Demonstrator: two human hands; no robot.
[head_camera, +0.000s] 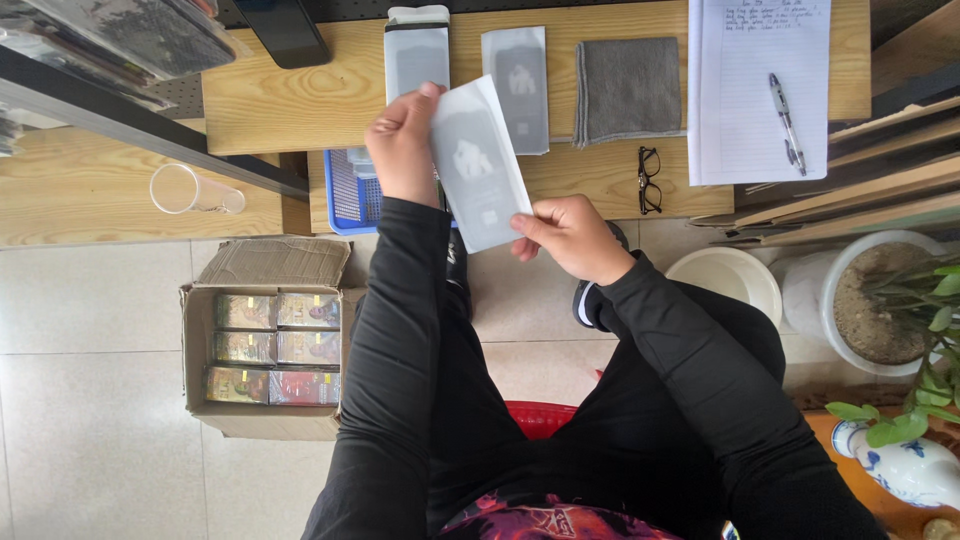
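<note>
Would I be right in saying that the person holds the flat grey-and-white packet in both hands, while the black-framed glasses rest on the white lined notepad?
Not quite. In the head view the black-framed glasses lie on the bare wooden desk, just left of the white lined notepad, not on it. The rest stands: the left hand and right hand both hold the flat grey-and-white packet.

A grey cloth (628, 88) is lying near the desk's (270, 100) far edge, glasses (649, 180) are sitting at its near edge, and a pen (786, 122) is resting on a notepad (757, 90) toward the right corner. A cardboard box (262, 335) is standing on the floor.
</note>
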